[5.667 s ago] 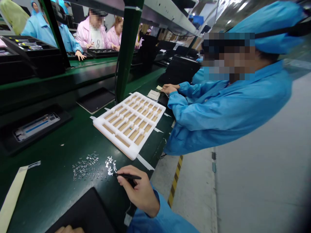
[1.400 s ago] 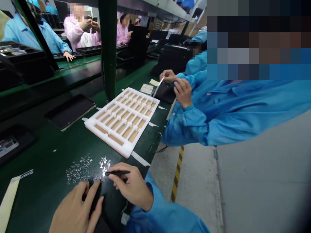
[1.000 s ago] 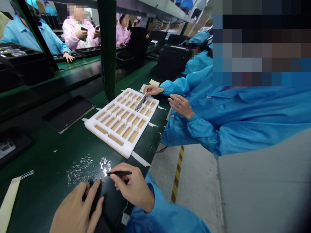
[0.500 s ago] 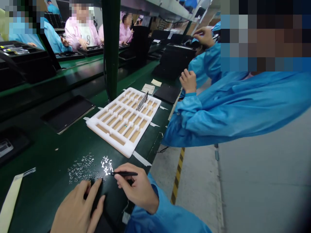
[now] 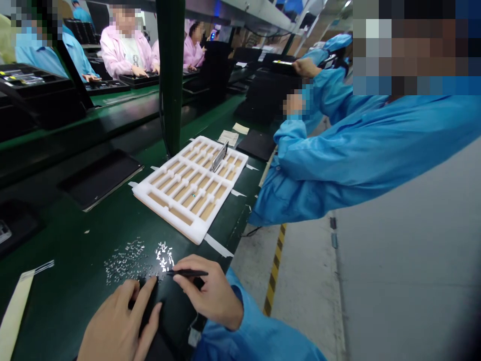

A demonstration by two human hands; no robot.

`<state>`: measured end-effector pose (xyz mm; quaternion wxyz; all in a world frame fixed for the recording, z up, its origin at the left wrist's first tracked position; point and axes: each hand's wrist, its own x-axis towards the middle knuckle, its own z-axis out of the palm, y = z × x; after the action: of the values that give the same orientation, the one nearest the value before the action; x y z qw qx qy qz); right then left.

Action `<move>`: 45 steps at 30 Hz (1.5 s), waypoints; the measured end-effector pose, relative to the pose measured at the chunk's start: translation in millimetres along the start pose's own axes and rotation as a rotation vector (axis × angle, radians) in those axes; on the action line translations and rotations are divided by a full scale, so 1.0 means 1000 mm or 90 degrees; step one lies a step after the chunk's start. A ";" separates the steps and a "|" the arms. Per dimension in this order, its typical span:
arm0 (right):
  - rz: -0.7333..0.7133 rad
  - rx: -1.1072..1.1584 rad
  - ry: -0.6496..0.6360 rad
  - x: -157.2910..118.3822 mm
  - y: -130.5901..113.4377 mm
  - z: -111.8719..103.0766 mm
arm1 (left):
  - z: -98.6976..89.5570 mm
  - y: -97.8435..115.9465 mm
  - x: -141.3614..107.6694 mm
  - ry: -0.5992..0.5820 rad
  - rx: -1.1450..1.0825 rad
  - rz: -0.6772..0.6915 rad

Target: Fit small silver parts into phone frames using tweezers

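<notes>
Many small shiny metal pieces (image 5: 126, 260) lie scattered on the dark green table, with a brighter cluster (image 5: 164, 255) of them to the right. My right hand (image 5: 212, 291) grips black tweezers (image 5: 190, 273) between thumb and fingers; their tip points left at the lower edge of the bright cluster. Too small to make out is whether the tip has a piece in it. My left hand (image 5: 120, 316) rests at the near side of the pieces, fingers apart, its index fingertip beside the lowest ones. A dark area under its palm is mostly hidden.
A white foam tray (image 5: 171, 220) with slots stands beyond the pieces, one flat metal-framed part (image 5: 219, 158) upright in it. Left are a black panel (image 5: 101, 178) and a pale strip (image 5: 17, 311). A co-worker's blue sleeve (image 5: 323, 160) reaches along the table's right edge.
My right hand and the tweezers have shifted slightly left and down. My left hand looks unmoved. The co-worker's far hand has come down and left, at a bright-topped flat object.
</notes>
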<state>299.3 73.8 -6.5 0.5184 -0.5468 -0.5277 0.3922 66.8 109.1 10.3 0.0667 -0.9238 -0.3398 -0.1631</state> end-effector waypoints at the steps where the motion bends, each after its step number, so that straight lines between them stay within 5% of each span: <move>1: 0.009 0.016 0.001 0.000 0.001 0.000 | 0.000 0.000 0.000 -0.001 0.000 -0.005; 22: 0.049 0.081 0.010 0.000 0.004 0.000 | 0.000 0.000 0.000 -0.018 0.010 0.009; 34: 0.200 0.151 -0.020 0.022 0.005 0.021 | 0.004 -0.005 0.001 -0.013 0.048 -0.051; 45: 0.151 0.124 0.013 0.015 0.008 0.015 | 0.003 -0.005 0.002 -0.032 0.064 -0.037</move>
<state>288.4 91.2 -15.2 0.5242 -0.5565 -0.4135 0.4945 65.9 115.2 8.1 0.1000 -0.9127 -0.3761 -0.1246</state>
